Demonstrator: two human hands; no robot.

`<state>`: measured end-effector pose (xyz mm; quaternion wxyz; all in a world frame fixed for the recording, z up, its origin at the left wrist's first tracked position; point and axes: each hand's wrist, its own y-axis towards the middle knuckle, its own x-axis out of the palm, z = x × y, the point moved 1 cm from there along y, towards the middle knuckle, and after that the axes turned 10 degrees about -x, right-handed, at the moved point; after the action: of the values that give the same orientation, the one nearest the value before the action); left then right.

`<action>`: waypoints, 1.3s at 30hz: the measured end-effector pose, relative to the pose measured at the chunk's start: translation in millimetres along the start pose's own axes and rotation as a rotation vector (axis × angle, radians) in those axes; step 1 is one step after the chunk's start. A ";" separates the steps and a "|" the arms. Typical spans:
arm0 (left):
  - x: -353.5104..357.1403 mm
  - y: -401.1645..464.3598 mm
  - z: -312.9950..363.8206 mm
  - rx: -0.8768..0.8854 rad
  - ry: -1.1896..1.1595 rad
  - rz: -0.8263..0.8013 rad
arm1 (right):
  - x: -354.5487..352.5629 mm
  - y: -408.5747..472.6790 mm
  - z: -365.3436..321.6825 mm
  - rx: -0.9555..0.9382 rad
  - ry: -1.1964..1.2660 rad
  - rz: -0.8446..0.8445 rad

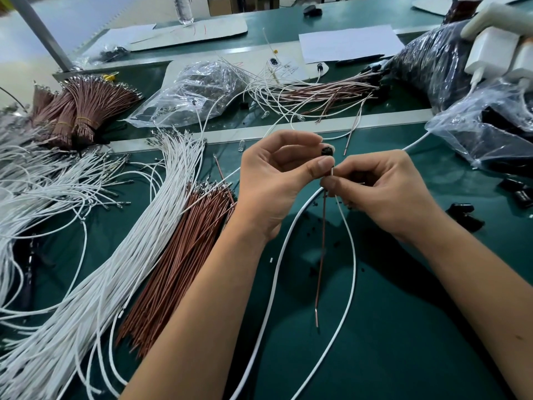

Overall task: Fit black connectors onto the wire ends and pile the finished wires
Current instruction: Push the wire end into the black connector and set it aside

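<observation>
Right at mid-frame, the left hand (277, 174) pinches a black connector (327, 151) while the right hand (383, 192) pinches a white wire (350, 255) just beneath it; a brown wire (320, 261) dangles over the green counter (403, 327).

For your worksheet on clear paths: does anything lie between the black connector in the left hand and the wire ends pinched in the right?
Nothing visible does. The black connector in the left hand sits directly above the white wire pinched by the right hand.
</observation>
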<state>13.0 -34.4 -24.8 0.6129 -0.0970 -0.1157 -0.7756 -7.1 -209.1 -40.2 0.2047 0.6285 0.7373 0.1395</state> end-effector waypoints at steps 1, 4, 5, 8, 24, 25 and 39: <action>-0.1 0.1 0.1 0.011 -0.002 0.000 | 0.2 0.2 0.1 -0.004 -0.010 -0.004; 0.3 -0.2 0.6 0.040 -0.008 -0.009 | -0.3 0.5 -1.0 -0.007 -0.020 0.000; 0.5 -0.4 0.7 0.046 -0.009 -0.015 | -0.5 0.4 -1.7 -0.017 -0.033 0.002; 0.6 -0.5 1.2 0.049 0.010 -0.033 | -0.5 -0.2 -3.5 -0.066 -0.105 -0.002; 7.3 -3.6 6.8 0.148 0.096 -0.147 | -1.1 2.0 -5.2 -0.204 -0.216 0.032; 8.0 -3.9 7.7 0.160 0.095 -0.152 | -1.1 2.2 -6.3 -0.213 -0.217 0.033; 9.9 -5.6 11.2 0.178 0.069 -0.127 | 1.4 2.3 -13.9 -0.192 -0.200 -0.001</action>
<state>5.4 -39.0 -11.6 0.5724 -0.0079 -0.1691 -0.8023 -11.9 -206.6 -27.2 0.3364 0.6164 0.6968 0.1461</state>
